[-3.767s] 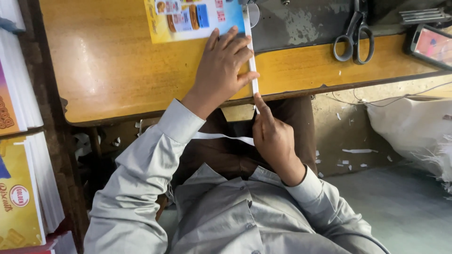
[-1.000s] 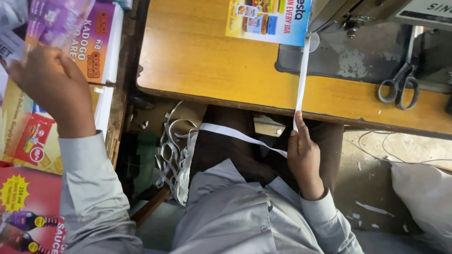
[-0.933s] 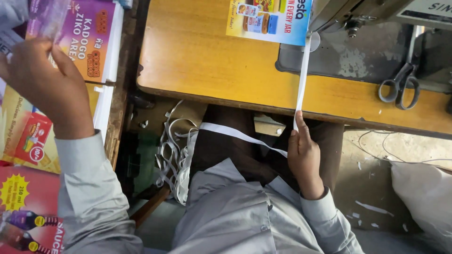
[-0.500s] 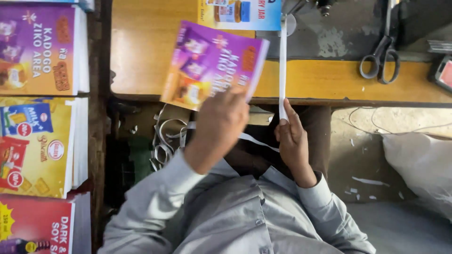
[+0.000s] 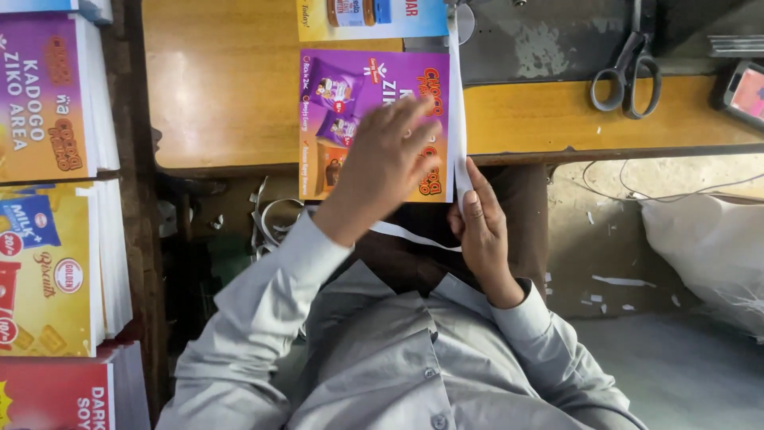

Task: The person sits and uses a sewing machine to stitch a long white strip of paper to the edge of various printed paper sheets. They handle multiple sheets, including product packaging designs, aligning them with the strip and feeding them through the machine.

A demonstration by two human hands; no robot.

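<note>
Fingers of the left hand (image 5: 386,163) are spread and laid flat on the purple printed sheet (image 5: 374,103), palm down, pressing it against the wooden table (image 5: 223,87). The near part of that sheet lies under these fingers and overhangs the table's front edge; its far edge lies beyond the fingertips, just short of a yellow printed sheet (image 5: 370,17) farther up the table.

Fingers of the right hand (image 5: 480,231) are held together and extended, with the index fingertip against the white tape strip (image 5: 458,119). Whether the thumb closes on the strip from behind cannot be determined. The strip runs along the purple sheet's edge, directly beside the left fingertips on their right, and continues away from both hands up to the sewing machine base (image 5: 549,40). A second length of the strip passes below the left wrist, across the lap, toward the right palm.

Scissors (image 5: 626,76) lie well beyond the right fingertips, to their right, partly on the machine base and partly on the table. A phone (image 5: 744,91) sits farther right again. Stacks of printed sheets (image 5: 56,183) stand well to the left of the left hand.
</note>
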